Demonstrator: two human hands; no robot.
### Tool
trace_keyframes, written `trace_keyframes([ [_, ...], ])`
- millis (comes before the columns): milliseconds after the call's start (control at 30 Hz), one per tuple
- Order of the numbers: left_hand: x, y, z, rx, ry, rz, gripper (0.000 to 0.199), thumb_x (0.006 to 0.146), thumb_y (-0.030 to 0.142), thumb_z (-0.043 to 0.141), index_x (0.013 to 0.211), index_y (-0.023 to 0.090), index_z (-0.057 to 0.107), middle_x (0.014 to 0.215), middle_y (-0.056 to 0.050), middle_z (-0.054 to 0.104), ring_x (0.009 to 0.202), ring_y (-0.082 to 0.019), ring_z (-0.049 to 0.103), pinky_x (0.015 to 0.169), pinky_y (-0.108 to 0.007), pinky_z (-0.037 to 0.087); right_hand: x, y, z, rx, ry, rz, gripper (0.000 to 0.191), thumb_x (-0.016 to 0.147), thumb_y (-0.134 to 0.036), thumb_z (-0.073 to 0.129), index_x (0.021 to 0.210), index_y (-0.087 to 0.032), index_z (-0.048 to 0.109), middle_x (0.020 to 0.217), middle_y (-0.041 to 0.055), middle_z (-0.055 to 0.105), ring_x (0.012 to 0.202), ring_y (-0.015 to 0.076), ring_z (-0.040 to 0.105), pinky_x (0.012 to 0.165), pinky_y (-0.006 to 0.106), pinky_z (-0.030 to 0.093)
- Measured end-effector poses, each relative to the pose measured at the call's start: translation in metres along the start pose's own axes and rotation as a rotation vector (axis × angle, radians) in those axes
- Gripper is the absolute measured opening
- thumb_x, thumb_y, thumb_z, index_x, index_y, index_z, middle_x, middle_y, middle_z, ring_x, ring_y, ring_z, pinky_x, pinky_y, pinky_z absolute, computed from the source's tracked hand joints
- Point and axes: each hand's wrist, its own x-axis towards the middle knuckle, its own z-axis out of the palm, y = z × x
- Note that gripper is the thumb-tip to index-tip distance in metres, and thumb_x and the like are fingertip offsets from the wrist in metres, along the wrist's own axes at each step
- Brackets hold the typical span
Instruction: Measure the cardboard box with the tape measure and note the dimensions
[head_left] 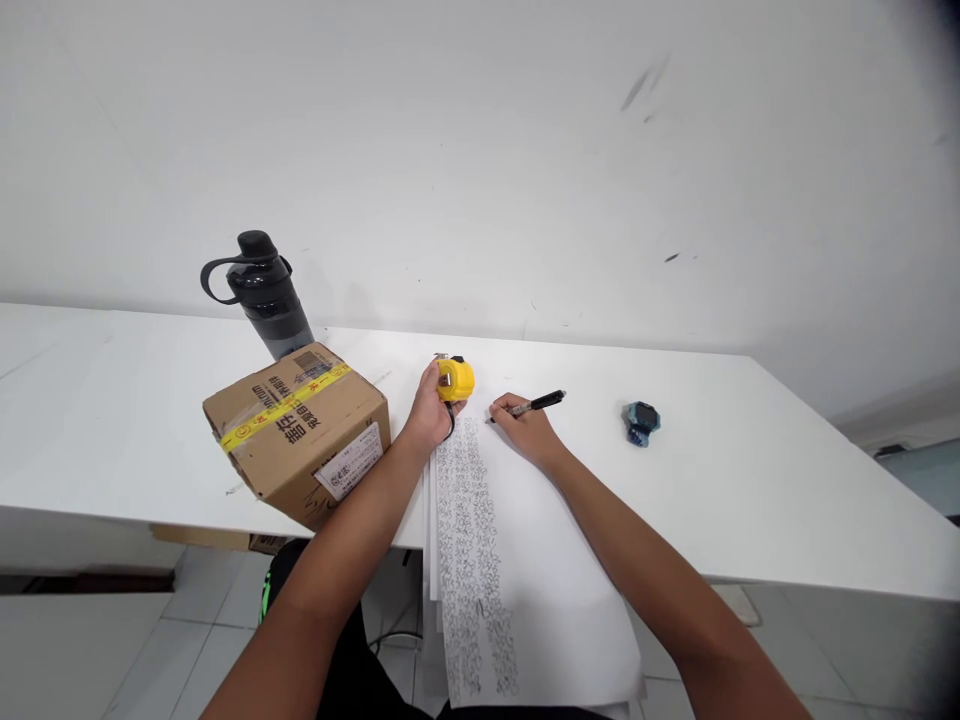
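Note:
A yellow tape measure (457, 380) with a black wrist strap is held in my left hand (430, 408), just above the top left of the paper. My right hand (524, 428) grips a black pen (546, 401), its tip close to the upper part of the sheet. Dense handwriting covers the left part of the long white paper (555, 590), while its right part is blank. The paper's lower end hangs past the table's front edge toward my lap. Other sheets show beneath it at the left.
A taped cardboard box (300, 430) stands beside my left forearm, with a dark water bottle (268, 295) behind it. On the right lies a blue digital watch (642, 422). The white table (720, 480) backs onto a scuffed wall.

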Motion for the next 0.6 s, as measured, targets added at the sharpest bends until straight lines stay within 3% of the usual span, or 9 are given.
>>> trace_keyframes([
  [133, -0.0006, 0.0017, -0.0003, 0.012, -0.004, 0.000, 0.040, 0.078, 0.059, 0.068, 0.100, 0.026, 0.060, 0.089, 0.001, 0.063, 0.067, -0.009, 0.056, 0.052, -0.020, 0.042, 0.0009, -0.0010, -0.0004, -0.001, 0.022, 0.005, 0.023, 0.076, -0.043, 0.058, 0.070, -0.021, 0.060, 0.064, -0.0009, 0.055, 0.063, 0.0157, 0.047, 0.059, 0.029, 0.038],
  [300, 0.0007, 0.0017, -0.0012, 0.016, 0.007, -0.006, 0.050, 0.070, 0.061, 0.074, 0.101, 0.025, 0.058, 0.082, 0.002, 0.061, 0.063, -0.008, 0.053, 0.052, -0.020, 0.039, 0.0002, 0.0012, 0.0002, -0.014, 0.020, -0.028, 0.023, 0.077, -0.042, 0.057, 0.068, -0.021, 0.058, 0.061, -0.0011, 0.053, 0.062, 0.0159, 0.046, 0.059, 0.029, 0.037],
  [600, -0.0051, 0.0033, 0.0026, 0.066, 0.004, 0.011, 0.053, 0.067, 0.057, 0.078, 0.106, 0.028, 0.055, 0.091, 0.002, 0.060, 0.067, -0.009, 0.054, 0.055, -0.021, 0.039, -0.0003, 0.0017, 0.0016, -0.073, 0.050, -0.033, 0.024, 0.079, -0.044, 0.054, 0.069, -0.022, 0.056, 0.060, -0.0025, 0.050, 0.061, 0.0154, 0.045, 0.061, 0.030, 0.036],
])
